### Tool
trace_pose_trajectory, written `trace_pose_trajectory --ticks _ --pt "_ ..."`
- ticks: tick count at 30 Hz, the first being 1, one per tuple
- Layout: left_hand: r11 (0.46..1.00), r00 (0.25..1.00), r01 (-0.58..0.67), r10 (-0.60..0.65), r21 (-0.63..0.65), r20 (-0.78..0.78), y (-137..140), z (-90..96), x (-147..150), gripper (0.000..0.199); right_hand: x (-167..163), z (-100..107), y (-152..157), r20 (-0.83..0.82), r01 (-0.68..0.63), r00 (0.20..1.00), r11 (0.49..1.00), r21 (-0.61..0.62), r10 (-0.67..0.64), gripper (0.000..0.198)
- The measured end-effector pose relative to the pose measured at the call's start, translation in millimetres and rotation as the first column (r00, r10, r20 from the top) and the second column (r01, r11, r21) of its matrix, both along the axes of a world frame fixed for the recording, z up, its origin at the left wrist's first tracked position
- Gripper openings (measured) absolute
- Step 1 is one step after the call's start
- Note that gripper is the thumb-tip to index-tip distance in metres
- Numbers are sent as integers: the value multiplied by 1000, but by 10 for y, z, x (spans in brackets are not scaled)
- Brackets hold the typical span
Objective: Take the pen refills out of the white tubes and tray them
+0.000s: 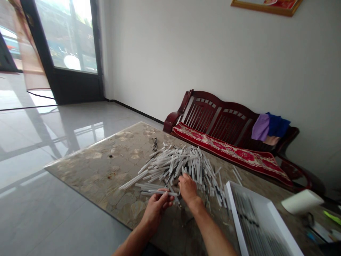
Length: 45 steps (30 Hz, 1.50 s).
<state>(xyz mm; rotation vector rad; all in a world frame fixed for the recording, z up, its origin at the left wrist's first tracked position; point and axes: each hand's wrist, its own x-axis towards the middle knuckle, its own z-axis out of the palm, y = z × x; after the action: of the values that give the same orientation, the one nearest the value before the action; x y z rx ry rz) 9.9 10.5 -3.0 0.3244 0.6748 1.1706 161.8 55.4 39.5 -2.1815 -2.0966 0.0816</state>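
A big loose pile of slim white sticks (173, 161), like pen barrels or thin tubes, lies across the table with darker pieces among them. My left hand (158, 206) is closed at the pile's near edge, one slim white stick (162, 192) pinched between thumb and fingers and pointing left. Close to its right end, my right hand (188, 188) reaches over the pile with bent fingers. Its fingertips are closed together, and whatever they hold is too small to make out. Several more sticks lie just beyond my left hand.
To the right, a white open box (239, 227) contains rows of thin grey sticks. Beyond it lie a white roll (302, 201) and a bright green item (332, 217). A black coiled cable (155, 144) rests behind the pile. The wooden bench (221, 113) stands past the patterned table (87, 160).
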Motion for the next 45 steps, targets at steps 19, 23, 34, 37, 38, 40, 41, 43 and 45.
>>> trace_pose_trajectory --ticks 19,23,34,37,38,40,41,43,45 --pt "1000 999 6 -6 4 -33 -12 35 0 48 113 -194 -369 -722 273 689 945 180 -61 28" --pt "1000 998 9 -8 3 -55 -7 42 -5 45 -29 -190 -614 -988 370 145 929 9 -48 40" --pt "1000 997 27 -25 17 -73 -2 36 0 46 -249 -252 -858 -994 457 -95 885 -88 -50 43" --pt "999 997 26 -24 20 -72 5 32 4 46 -269 -278 -870 -991 448 -123 888 -106 -56 42" --pt "999 997 28 -26 25 -72 8 29 7 46 -273 -277 -872 -990 449 -130 886 -112 -59 43" --pt "999 997 34 -31 32 -75 14 22 12 46 -276 -266 -875 -989 457 -134 882 -117 -62 43" --pt "999 997 34 -32 32 -76 16 19 15 46 -276 -258 -877 -990 463 -128 879 -115 -62 43" --pt "999 996 31 -28 28 -82 15 15 21 47 -271 -245 -878 -994 482 -99 871 -97 -56 43" --pt "999 996 30 -27 28 -91 12 15 25 46 -260 -245 -876 -997 502 -50 862 -72 -54 41"
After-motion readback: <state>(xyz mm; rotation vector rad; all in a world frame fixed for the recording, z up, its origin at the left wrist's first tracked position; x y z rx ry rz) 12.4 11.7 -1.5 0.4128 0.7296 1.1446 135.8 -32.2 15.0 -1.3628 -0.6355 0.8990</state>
